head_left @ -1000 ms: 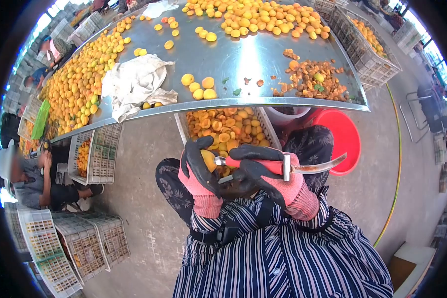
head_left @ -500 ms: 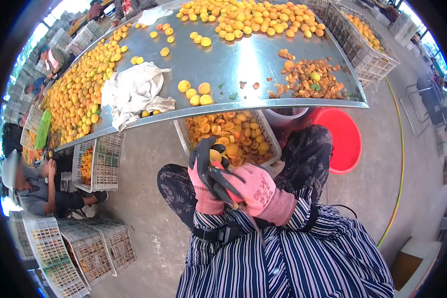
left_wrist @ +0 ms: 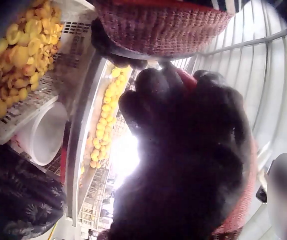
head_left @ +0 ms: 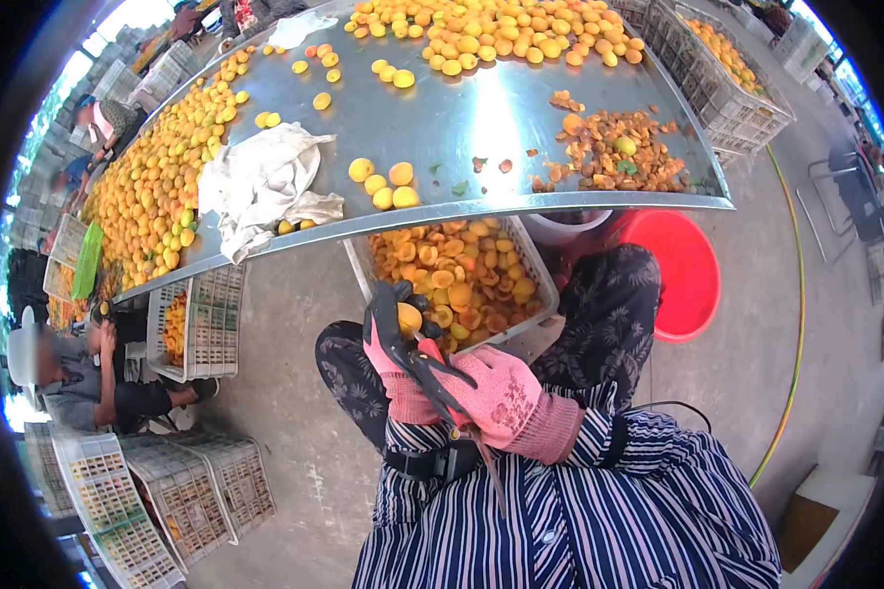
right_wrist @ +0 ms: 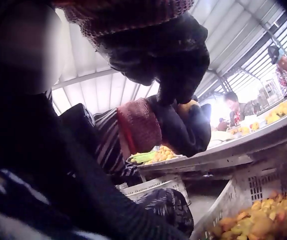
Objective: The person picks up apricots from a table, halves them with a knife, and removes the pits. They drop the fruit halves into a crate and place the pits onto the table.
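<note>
My left hand (head_left: pixel 387 344), in a pink glove with black coating, holds a yellow apricot (head_left: pixel 409 319) above the crate's near end. The right hand (head_left: pixel 501 393), gloved alike, grips a red-handled pitting tool (head_left: pixel 430 348) whose upper end meets the fruit. From the tool's lower end a curved blade (head_left: pixel 491 476) points down toward the striped shirt. Both hands are close together, the right one's fingers overlapping the left palm. In the right wrist view the apricot (right_wrist: pixel 186 107) shows only partly between dark fingers.
Below the hands stands a crate (head_left: pixel 532 257) of halved apricots. A metal table (head_left: pixel 393 108) ahead bears whole apricots, a white cloth (head_left: pixel 265 177) and a heap of pits (head_left: pixel 624 152). A red tub (head_left: pixel 692 285) stands right; a seated person and more crates (head_left: pixel 211 339) are left.
The right hand has turned and come in against the left, so the curved blade has swung from pointing right to pointing down. The apricot stays in the left hand.
</note>
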The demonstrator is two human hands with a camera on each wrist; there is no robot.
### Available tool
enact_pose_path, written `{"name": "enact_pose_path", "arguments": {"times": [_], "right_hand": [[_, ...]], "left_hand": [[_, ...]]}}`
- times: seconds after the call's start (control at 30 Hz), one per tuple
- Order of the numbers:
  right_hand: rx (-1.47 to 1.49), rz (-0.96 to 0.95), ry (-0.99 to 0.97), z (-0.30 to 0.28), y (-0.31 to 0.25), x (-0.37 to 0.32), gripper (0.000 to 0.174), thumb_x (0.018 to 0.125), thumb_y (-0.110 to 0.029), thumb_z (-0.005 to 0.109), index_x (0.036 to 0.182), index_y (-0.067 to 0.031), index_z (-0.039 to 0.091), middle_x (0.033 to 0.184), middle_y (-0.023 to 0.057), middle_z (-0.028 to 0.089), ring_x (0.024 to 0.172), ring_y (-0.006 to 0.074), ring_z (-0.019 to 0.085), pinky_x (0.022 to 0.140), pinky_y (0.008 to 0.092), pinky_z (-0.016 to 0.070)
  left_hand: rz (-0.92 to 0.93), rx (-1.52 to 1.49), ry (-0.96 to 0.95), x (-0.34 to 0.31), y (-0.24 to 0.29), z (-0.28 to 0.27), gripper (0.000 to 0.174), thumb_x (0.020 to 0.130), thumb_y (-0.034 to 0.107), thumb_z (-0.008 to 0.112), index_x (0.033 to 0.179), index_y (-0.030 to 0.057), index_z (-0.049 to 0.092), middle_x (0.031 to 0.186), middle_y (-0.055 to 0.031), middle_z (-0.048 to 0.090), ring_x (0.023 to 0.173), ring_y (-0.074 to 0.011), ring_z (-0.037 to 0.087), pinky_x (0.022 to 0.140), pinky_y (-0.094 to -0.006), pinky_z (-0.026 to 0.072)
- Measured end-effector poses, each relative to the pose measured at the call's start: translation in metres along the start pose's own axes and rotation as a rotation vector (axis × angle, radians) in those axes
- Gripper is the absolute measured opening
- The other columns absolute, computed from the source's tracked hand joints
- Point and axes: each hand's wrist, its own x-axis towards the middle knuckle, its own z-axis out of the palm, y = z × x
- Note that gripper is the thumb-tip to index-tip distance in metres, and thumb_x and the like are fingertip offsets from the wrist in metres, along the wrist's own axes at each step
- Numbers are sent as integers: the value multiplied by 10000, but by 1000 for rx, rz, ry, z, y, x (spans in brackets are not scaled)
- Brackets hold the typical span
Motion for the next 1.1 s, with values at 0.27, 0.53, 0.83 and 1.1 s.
{"name": "enact_pose_path", "arguments": {"times": [0.27, 0.53, 0.83, 1.1], "right_hand": [[-16, 173, -37, 13, 3, 12, 640, 670, -190, 688, 1264, -110, 465, 970, 117, 559, 910, 290, 569, 805, 387, 470], [407, 112, 190, 27, 33, 13, 466, 757, -127, 650, 1207, -82, 539, 998, 153, 592, 873, 347, 608, 744, 393, 503], [514, 212, 249, 18, 31, 8, 354, 765, -159, 665, 1102, -66, 611, 1019, 124, 639, 905, 292, 633, 785, 342, 508], [532, 324, 209, 21, 42, 4, 286, 794, -179, 658, 1040, -36, 624, 934, 139, 656, 881, 288, 637, 779, 347, 507]], "left_hand": [[-216, -256, -15, 7, -3, 6, 371, 920, 100, 505, 1281, 17, 473, 1123, -63, 577, 933, -134, 562, 812, -256, 482], [-121, -4, 70, 10, -17, 5, 250, 898, 106, 525, 1140, 58, 570, 953, -45, 578, 798, -137, 569, 652, -259, 479], [342, 454, -406, 14, 12, -3, 357, 758, 93, 600, 1111, 44, 586, 1018, -124, 568, 942, -252, 569, 792, -314, 464], [77, 297, -472, 6, 4, -13, 361, 769, 36, 555, 1128, 34, 591, 1069, -123, 559, 997, -255, 566, 838, -313, 461]]}}
